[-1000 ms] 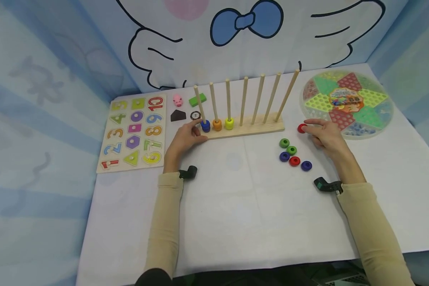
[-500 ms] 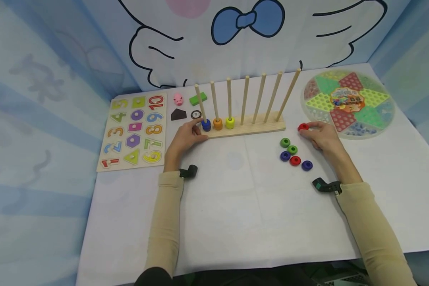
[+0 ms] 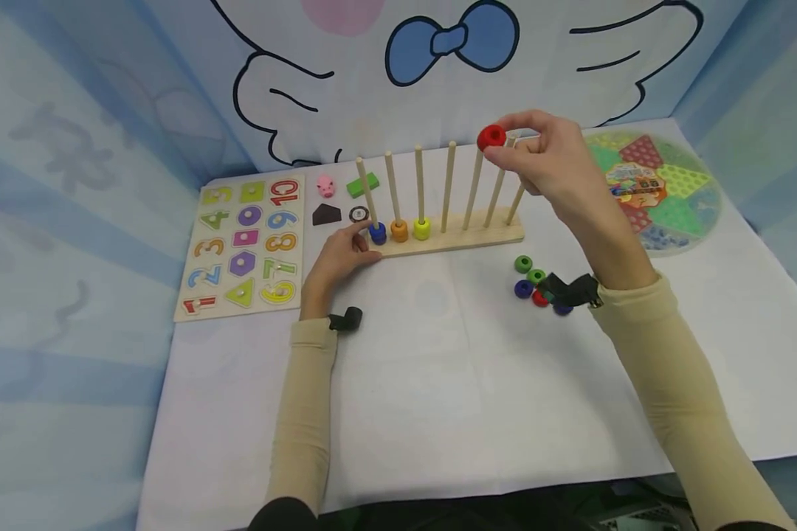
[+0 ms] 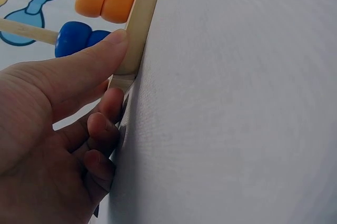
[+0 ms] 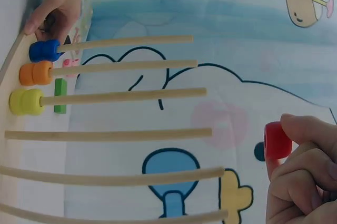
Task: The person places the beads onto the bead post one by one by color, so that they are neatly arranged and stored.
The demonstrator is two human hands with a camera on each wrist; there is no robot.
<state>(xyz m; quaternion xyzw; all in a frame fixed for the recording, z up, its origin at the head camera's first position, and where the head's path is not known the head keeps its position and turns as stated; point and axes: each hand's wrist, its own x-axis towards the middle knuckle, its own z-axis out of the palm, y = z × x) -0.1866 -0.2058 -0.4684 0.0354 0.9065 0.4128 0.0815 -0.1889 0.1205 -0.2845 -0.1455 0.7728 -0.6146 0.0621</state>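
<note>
A wooden peg rack [image 3: 481, 234] with a row of upright dowels stands at the back of the table. Blue beads [image 4: 73, 38], orange beads [image 4: 105, 1] and yellow beads [image 5: 26, 101] sit at the bottom of its three leftmost pegs. My left hand [image 3: 339, 258] grips the left end of the base, thumb on top beside the blue beads. Raised above the table, my right hand [image 3: 558, 166] pinches a red bead [image 3: 491, 137] between thumb and finger. In the head view this bead overlaps a peg top; the right wrist view shows it apart from the peg tips.
Loose green beads [image 3: 522, 264], blue beads [image 3: 523, 288] and a red bead [image 3: 539, 298] lie under the right wrist, partly hidden. A number puzzle board [image 3: 239, 247] lies left. A pink pig [image 3: 326, 186] and green block [image 3: 362, 185] lie behind; a round game board [image 3: 671, 192] lies right.
My right hand took hold of the red bead lying beside the round board. It has lifted it up and leftward to the height of the peg tops. My left hand stays on the base.
</note>
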